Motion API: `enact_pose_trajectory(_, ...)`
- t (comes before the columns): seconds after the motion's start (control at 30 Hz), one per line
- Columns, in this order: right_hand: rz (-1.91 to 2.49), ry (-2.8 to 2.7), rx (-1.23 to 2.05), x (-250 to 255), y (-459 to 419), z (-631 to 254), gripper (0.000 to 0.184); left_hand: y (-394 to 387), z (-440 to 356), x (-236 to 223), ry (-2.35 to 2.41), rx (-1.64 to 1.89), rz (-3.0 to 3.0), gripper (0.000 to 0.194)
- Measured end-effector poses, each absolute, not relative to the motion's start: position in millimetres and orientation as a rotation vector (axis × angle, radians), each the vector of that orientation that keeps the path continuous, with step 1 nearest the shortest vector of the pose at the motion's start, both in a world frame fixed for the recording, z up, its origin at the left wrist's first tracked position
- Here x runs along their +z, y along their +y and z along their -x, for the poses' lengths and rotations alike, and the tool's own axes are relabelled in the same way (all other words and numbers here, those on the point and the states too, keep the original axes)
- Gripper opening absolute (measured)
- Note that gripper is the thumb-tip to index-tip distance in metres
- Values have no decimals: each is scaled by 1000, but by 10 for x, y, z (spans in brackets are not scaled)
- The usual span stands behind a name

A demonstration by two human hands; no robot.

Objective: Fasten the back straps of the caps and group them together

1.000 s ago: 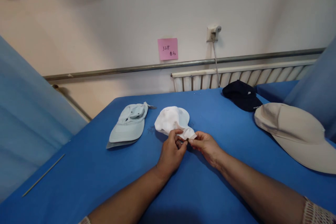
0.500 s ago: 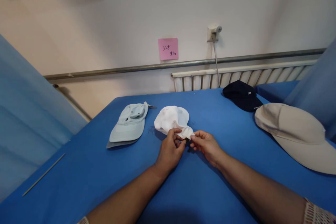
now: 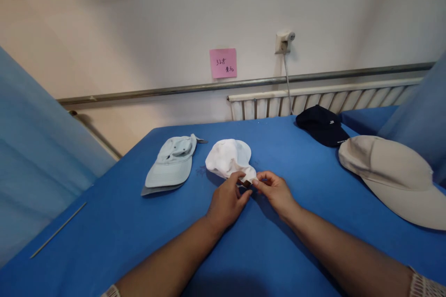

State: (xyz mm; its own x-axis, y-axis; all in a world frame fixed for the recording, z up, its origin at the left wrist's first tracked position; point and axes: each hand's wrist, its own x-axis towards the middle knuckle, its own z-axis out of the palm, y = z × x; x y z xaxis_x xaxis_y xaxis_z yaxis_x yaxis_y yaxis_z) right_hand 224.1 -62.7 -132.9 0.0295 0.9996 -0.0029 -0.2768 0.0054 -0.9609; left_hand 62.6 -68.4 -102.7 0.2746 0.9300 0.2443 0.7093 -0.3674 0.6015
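A white cap (image 3: 223, 157) lies on the blue-covered table, its brim pointing back and to the right. At its near right edge the back strap shows a small dark buckle (image 3: 247, 184). My left hand (image 3: 226, 202) is at this strap, index finger and thumb on either side of the buckle; its other fingers are mostly hidden. My right hand (image 3: 275, 193) pinches the strap's right end between thumb and index finger. To the left, light blue caps (image 3: 170, 167) lie stacked, with a grey brim showing underneath.
On the right lie a beige cap (image 3: 393, 167) and a navy cap (image 3: 320, 125). A thin stick (image 3: 58, 230) rests on the table (image 3: 139, 241) at left. Behind are a metal rail (image 3: 167, 89), a radiator (image 3: 265, 106) and a pink note (image 3: 223, 63). Blue curtains (image 3: 38, 158) hang at both sides.
My left thumb has moved slightly away from the index finger, so the dark buckle shows more. The right hand keeps its pinch, and the white cap has barely moved.
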Motion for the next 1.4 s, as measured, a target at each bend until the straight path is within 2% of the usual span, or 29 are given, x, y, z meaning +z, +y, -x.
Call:
enact_pose_trajectory(0.23,981,-900,1467,-1241,-631,-2261,44,-723,-635,-1002,1407,769,-2298,19)
enact_pose_trajectory(0.63,990,-784,1596,-1308,-646,-2250,40,-714,-637,-1005,1213,798,-2237,17)
enact_pose_trajectory(0.87,1030,-795,1548,-1276,-646,-2247,42,-684,-602,-1014,1124,812,-2148,15)
enact_pose_trajectory(1.03,1032,-833,1405,-1265,-669,-2258,36,-660,-603,-1016,1059,768,-2110,13)
enact_pose_trajectory(1.4,968,-813,1490,-1313,-650,-2253,36,-639,-623,-1033,1108,784,-2013,15)
